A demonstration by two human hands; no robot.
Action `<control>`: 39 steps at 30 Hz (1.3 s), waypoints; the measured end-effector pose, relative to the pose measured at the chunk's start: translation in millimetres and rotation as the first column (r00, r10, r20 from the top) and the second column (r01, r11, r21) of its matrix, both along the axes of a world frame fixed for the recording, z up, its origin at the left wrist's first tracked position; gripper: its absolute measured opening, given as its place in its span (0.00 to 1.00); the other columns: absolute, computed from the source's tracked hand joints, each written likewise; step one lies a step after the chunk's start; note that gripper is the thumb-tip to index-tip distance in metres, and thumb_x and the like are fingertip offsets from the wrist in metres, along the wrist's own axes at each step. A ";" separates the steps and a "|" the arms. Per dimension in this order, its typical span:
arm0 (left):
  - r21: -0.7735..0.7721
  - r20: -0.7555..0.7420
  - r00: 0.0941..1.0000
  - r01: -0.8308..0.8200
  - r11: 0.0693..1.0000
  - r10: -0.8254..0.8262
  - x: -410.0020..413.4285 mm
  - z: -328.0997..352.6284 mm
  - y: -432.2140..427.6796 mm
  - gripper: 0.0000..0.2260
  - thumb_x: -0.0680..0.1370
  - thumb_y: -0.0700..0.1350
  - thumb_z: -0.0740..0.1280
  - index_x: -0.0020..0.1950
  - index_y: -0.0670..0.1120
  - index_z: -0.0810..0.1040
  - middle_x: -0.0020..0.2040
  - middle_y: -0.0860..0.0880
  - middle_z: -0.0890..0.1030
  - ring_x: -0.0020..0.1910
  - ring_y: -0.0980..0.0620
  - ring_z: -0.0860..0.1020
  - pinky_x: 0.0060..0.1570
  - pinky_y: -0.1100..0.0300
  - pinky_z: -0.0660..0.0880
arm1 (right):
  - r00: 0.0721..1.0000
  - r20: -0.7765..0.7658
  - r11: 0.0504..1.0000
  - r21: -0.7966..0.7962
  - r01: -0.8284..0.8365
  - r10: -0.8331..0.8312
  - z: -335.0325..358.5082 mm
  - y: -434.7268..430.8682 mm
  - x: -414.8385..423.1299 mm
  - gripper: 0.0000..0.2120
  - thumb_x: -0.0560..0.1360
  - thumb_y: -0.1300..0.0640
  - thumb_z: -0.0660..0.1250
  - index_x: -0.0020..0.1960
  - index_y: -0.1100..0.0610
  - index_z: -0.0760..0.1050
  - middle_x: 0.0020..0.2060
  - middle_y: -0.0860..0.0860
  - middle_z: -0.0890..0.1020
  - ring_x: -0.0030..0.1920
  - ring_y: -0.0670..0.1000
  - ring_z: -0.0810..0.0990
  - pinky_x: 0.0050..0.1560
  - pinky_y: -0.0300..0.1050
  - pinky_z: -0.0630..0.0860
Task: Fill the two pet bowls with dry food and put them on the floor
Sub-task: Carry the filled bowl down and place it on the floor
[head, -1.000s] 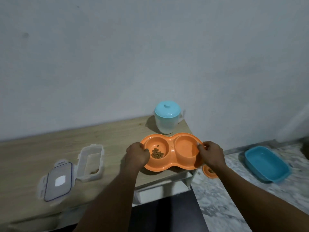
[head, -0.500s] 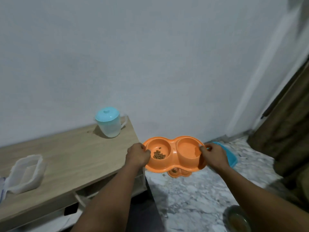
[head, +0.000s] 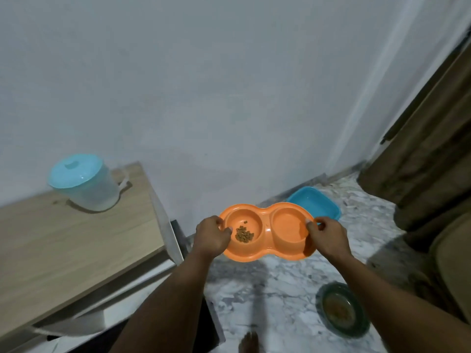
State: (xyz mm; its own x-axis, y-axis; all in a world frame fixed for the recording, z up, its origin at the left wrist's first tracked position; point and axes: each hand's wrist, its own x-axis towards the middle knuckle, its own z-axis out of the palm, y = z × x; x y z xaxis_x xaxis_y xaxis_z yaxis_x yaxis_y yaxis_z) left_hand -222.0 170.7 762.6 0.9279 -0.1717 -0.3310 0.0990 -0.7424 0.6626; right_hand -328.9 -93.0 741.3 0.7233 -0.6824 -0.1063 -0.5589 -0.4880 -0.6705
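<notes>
Two joined cups make the orange double bowl [head: 267, 248], held level in the air above the marble floor [head: 280, 289], just right of the wooden table [head: 76, 238]. It looks like light, stiff, smooth plastic. Left hand [head: 212, 234] and right hand [head: 327, 235] each pinch one end rim, a good hold. Only a little kibble [head: 244, 234] lies loose in the left cup, so tilting could spill it.
</notes>
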 end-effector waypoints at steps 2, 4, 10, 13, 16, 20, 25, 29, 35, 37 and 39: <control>0.028 -0.015 1.000 -0.005 1.000 0.006 12.9 -19.8 -18.9 0.19 0.75 0.49 0.71 0.64 0.42 0.78 0.61 0.43 0.81 0.61 0.43 0.77 0.59 0.56 0.71 | 0.999 -0.031 1.000 0.019 0.006 -0.005 -20.0 -16.1 11.5 0.14 0.78 0.49 0.66 0.50 0.60 0.81 0.40 0.53 0.82 0.45 0.56 0.80 0.48 0.52 0.76; 0.056 -0.039 0.999 -0.014 0.998 0.017 27.1 -40.2 -38.5 0.18 0.75 0.47 0.70 0.63 0.43 0.78 0.61 0.43 0.80 0.61 0.43 0.77 0.56 0.57 0.71 | 0.999 -0.046 0.999 0.034 0.019 -0.017 -42.9 -32.6 24.9 0.13 0.78 0.48 0.66 0.50 0.59 0.81 0.41 0.54 0.82 0.45 0.57 0.79 0.48 0.50 0.74; 0.146 -0.141 0.988 -0.046 0.988 0.066 60.9 -153.5 -89.0 0.16 0.75 0.43 0.67 0.62 0.41 0.78 0.60 0.39 0.81 0.60 0.40 0.78 0.58 0.53 0.72 | 0.987 -0.160 0.998 0.059 0.035 -0.025 -164.9 -80.6 62.5 0.19 0.77 0.44 0.66 0.60 0.57 0.80 0.51 0.57 0.82 0.52 0.57 0.81 0.53 0.49 0.73; 0.151 -0.192 0.976 -0.073 0.986 0.102 71.0 -247.7 -108.0 0.17 0.75 0.45 0.68 0.63 0.43 0.78 0.60 0.40 0.80 0.59 0.41 0.79 0.59 0.52 0.75 | 0.981 -0.192 0.997 0.072 0.026 -0.012 -263.3 -101.9 79.3 0.19 0.77 0.44 0.67 0.60 0.56 0.79 0.52 0.57 0.80 0.52 0.58 0.81 0.55 0.51 0.75; 0.164 -0.216 0.967 -0.099 0.981 0.133 81.4 -358.6 -123.6 0.19 0.75 0.48 0.69 0.65 0.45 0.77 0.63 0.42 0.79 0.60 0.43 0.78 0.59 0.54 0.74 | 0.975 -0.220 0.996 0.089 0.005 0.015 -378.3 -119.0 93.2 0.19 0.77 0.45 0.67 0.60 0.57 0.79 0.52 0.57 0.80 0.51 0.58 0.81 0.56 0.52 0.75; 0.165 -0.240 0.960 -0.106 0.981 0.144 95.8 -479.4 -136.2 0.20 0.76 0.47 0.69 0.67 0.46 0.76 0.62 0.42 0.79 0.58 0.43 0.79 0.56 0.53 0.75 | 0.971 -0.232 0.995 0.094 -0.038 0.059 -503.1 -134.7 106.7 0.19 0.77 0.44 0.67 0.62 0.57 0.78 0.51 0.56 0.79 0.51 0.56 0.80 0.51 0.47 0.71; 0.186 -0.248 0.958 -0.095 0.978 0.140 110.6 -627.8 -145.4 0.22 0.74 0.49 0.70 0.66 0.45 0.77 0.56 0.39 0.82 0.57 0.39 0.80 0.58 0.50 0.76 | 0.975 -0.214 0.994 0.101 -0.046 0.067 -654.2 -145.8 122.3 0.17 0.77 0.49 0.70 0.61 0.58 0.79 0.52 0.58 0.80 0.52 0.58 0.81 0.53 0.45 0.71; 0.212 -0.263 0.953 -0.096 0.973 0.151 117.8 -712.4 -144.6 0.20 0.75 0.47 0.70 0.67 0.45 0.76 0.58 0.40 0.82 0.59 0.40 0.79 0.60 0.48 0.76 | 0.970 -0.226 0.993 0.097 -0.072 0.093 -738.4 -145.6 133.2 0.21 0.76 0.46 0.69 0.62 0.59 0.79 0.53 0.60 0.80 0.55 0.59 0.80 0.53 0.43 0.67; 0.224 -0.245 0.952 -0.130 0.966 0.185 124.2 -778.3 -140.4 0.19 0.76 0.46 0.69 0.67 0.46 0.77 0.58 0.41 0.82 0.58 0.42 0.80 0.57 0.53 0.75 | 0.967 -0.223 0.990 0.098 -0.103 0.122 -808.1 -142.8 141.6 0.26 0.74 0.42 0.67 0.63 0.59 0.78 0.53 0.60 0.80 0.56 0.59 0.80 0.54 0.43 0.67; 0.216 -0.238 0.954 -0.132 0.967 0.184 128.0 -788.3 -141.3 0.19 0.76 0.46 0.69 0.67 0.46 0.76 0.59 0.41 0.82 0.58 0.42 0.79 0.57 0.53 0.75 | 0.969 -0.217 0.991 0.096 -0.094 0.113 -818.8 -142.0 145.2 0.28 0.72 0.40 0.64 0.63 0.59 0.78 0.53 0.61 0.80 0.56 0.60 0.79 0.55 0.45 0.69; 0.214 -0.241 0.954 -0.127 0.969 0.178 131.5 -794.4 -142.4 0.20 0.76 0.46 0.69 0.68 0.46 0.76 0.60 0.41 0.81 0.59 0.42 0.79 0.56 0.54 0.74 | 0.971 -0.216 0.992 0.088 -0.087 0.104 -826.3 -142.0 147.7 0.28 0.72 0.40 0.63 0.63 0.59 0.78 0.53 0.61 0.80 0.57 0.60 0.79 0.56 0.46 0.70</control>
State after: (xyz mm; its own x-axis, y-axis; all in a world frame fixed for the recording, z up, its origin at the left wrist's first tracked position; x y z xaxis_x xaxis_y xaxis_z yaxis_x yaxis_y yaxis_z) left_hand -90.5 28.3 -31.9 0.8174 0.0561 -0.5733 0.3681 -0.8163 0.4450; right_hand -181.2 -235.0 -85.0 0.7377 -0.5948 -0.3194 -0.6500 -0.4977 -0.5743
